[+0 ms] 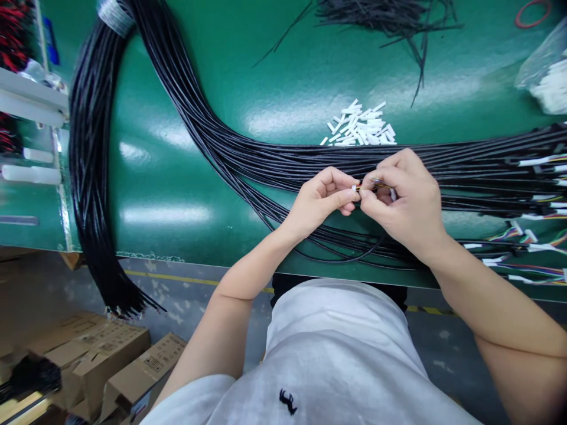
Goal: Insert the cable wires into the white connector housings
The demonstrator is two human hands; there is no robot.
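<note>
Over the long bundle of black cables [248,154] my two hands meet at their fingertips. Between the thumb and fingers of my left hand [325,193] is a small white connector [355,188]. My right hand [405,198] pinches the thin coloured wires [376,182] that run into this connector, close behind it. The right fingers hide part of the wires. Just beyond the hands, a loose pile of short white sleeves [365,125] lies against the cables.
Cable ends with coloured wires and white connectors [531,236] spread at the right. Thin black strips [381,15] lie at the back, near a red ring [533,13] and a clear bag [549,82]. The bundle hangs over the table's front edge at left, above cardboard boxes [142,369].
</note>
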